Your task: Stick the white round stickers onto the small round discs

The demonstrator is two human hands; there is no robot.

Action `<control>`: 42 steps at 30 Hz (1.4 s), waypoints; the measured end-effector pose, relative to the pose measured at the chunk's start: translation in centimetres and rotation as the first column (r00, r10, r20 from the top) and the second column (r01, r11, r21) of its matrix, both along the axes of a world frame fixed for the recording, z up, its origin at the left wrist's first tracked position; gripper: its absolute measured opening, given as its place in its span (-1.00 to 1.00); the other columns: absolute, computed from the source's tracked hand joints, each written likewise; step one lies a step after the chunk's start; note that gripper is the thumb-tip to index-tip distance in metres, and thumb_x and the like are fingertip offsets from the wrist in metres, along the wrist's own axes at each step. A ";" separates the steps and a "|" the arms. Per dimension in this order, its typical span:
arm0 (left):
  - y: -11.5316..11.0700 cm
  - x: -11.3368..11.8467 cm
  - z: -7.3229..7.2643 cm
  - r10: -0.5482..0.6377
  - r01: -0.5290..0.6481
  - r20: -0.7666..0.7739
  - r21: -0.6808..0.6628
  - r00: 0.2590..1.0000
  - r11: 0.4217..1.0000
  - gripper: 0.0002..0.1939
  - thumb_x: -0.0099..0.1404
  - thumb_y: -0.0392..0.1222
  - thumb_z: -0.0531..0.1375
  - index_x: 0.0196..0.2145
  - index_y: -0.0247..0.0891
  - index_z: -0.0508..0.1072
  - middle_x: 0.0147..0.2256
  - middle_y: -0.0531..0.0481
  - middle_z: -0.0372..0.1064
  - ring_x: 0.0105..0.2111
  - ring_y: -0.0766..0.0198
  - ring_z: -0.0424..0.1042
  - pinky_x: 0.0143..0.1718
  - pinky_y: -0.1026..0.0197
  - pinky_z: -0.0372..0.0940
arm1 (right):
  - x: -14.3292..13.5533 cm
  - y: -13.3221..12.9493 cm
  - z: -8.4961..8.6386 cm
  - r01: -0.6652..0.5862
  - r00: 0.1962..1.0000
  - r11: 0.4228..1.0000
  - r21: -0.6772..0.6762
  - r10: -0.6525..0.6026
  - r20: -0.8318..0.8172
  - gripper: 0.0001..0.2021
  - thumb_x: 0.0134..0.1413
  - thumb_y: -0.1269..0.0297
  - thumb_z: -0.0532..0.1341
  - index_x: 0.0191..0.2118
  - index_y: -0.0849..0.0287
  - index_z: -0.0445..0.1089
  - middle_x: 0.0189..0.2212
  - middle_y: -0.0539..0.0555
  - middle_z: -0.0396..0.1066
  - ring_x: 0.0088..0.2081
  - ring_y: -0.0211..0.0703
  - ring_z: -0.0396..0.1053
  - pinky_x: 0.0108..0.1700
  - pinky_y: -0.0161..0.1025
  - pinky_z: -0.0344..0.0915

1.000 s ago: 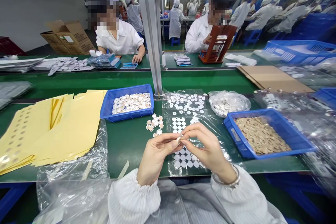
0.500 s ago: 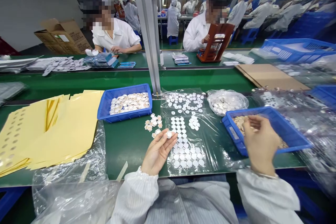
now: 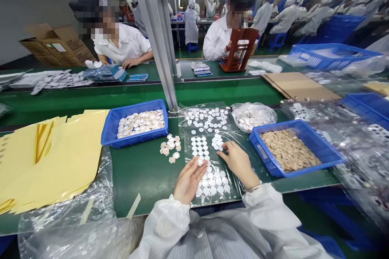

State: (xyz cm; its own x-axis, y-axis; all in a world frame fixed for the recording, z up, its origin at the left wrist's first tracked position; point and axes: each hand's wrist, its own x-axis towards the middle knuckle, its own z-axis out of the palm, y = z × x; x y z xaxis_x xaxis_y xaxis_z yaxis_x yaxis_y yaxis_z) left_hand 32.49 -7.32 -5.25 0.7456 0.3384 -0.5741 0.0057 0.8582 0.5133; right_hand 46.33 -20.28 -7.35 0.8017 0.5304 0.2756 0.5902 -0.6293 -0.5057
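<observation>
My left hand (image 3: 189, 180) is raised palm up over the plastic sheet, its fingertips closed on a small round white piece (image 3: 199, 162) with a ring marking. My right hand (image 3: 240, 164) reaches to a small pile of white discs (image 3: 216, 141). Its thumb and forefinger are apart at the pile's right edge, with no held piece visible between them. White round stickers (image 3: 212, 182) lie in rows on the clear plastic sheet (image 3: 235, 188), partly behind my left hand. Left of the sheet is a loose group of white-edged pieces with tan centres (image 3: 170, 145).
One blue bin (image 3: 135, 142) holds similar pieces; another blue bin (image 3: 270, 170) holds thin tan discs (image 3: 288, 149). A clear bag of pieces (image 3: 254, 116) stands behind. Yellow sheets (image 3: 69, 158) cover the left side. A metal post (image 3: 158, 48) rises ahead; two co-workers sit opposite.
My right hand has left the bin of tan discs and moved left to the white disc pile, its fingers parting. My left hand keeps the round piece. The view has shifted slightly right.
</observation>
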 end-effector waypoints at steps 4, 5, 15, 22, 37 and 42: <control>0.1 -0.2 -0.2 0.004 -0.004 0.006 -0.009 1.000 1.000 -0.80 0.24 -0.37 0.22 -0.15 -0.37 0.43 -0.25 -0.22 0.56 -0.09 0.10 0.51 0.07 0.13 0.31 | 0.6 0.0 -0.6 0.048 0.997 0.998 0.040 -0.045 -0.070 -0.92 0.09 0.30 0.17 -0.37 0.17 0.36 -0.37 0.11 0.41 -0.35 -0.08 0.40 -0.36 -0.23 0.23; 0.1 -0.2 -0.1 0.004 -0.004 0.005 -0.014 1.000 1.000 -0.80 0.24 -0.38 0.22 -0.15 -0.37 0.43 -0.25 -0.22 0.56 -0.09 0.10 0.52 0.06 0.13 0.31 | 0.7 -0.1 -0.4 0.054 0.994 0.997 0.059 -0.048 -0.094 -0.91 0.09 0.32 0.16 -0.39 0.17 0.36 -0.40 0.10 0.41 -0.38 -0.10 0.39 -0.37 -0.23 0.24; -0.2 1.4 1.7 0.070 -0.060 0.068 -0.138 0.995 0.989 -0.86 0.27 -0.35 0.18 -0.20 -0.25 0.44 -0.28 -0.08 0.52 -0.15 0.25 0.52 -0.01 0.21 0.34 | -4.1 0.9 4.4 -0.262 0.861 0.885 0.385 0.394 -0.321 -0.77 0.07 0.37 0.13 -0.16 0.13 0.45 -0.36 0.00 0.47 -0.41 -0.29 0.43 -0.40 -0.36 0.38; -0.3 1.4 3.3 0.089 -0.057 0.124 -0.242 0.988 0.969 -0.86 0.32 -0.32 0.12 -0.17 -0.22 0.41 -0.22 -0.07 0.49 -0.06 0.19 0.47 0.01 0.10 0.35 | -7.0 2.0 6.5 -0.203 0.844 0.808 0.553 0.430 -0.320 -0.97 0.03 0.40 0.24 -0.38 0.14 0.43 -0.43 -0.02 0.49 -0.41 -0.25 0.43 -0.28 -0.28 0.40; 0.1 0.4 7.8 0.082 0.004 0.325 -0.255 0.942 0.967 -0.86 0.32 -0.23 0.13 -0.20 -0.13 0.49 -0.28 0.02 0.48 0.00 0.23 0.43 0.08 0.12 0.28 | -7.5 0.7 8.1 -0.403 0.899 0.826 0.394 0.438 0.000 -0.89 0.11 0.34 0.26 -0.21 0.08 0.44 -0.36 0.02 0.40 -0.28 -0.13 0.30 -0.26 -0.15 0.29; 0.0 0.0 8.3 0.080 0.016 0.329 -0.280 0.941 0.960 -0.85 0.33 -0.24 0.12 -0.22 -0.15 0.49 -0.30 0.02 0.49 -0.07 0.22 0.46 0.04 0.10 0.31 | -7.5 0.6 9.2 -0.447 0.894 0.839 0.310 0.409 0.183 -0.94 0.09 0.32 0.28 -0.28 0.10 0.42 -0.42 0.01 0.42 -0.36 -0.16 0.29 -0.34 -0.16 0.19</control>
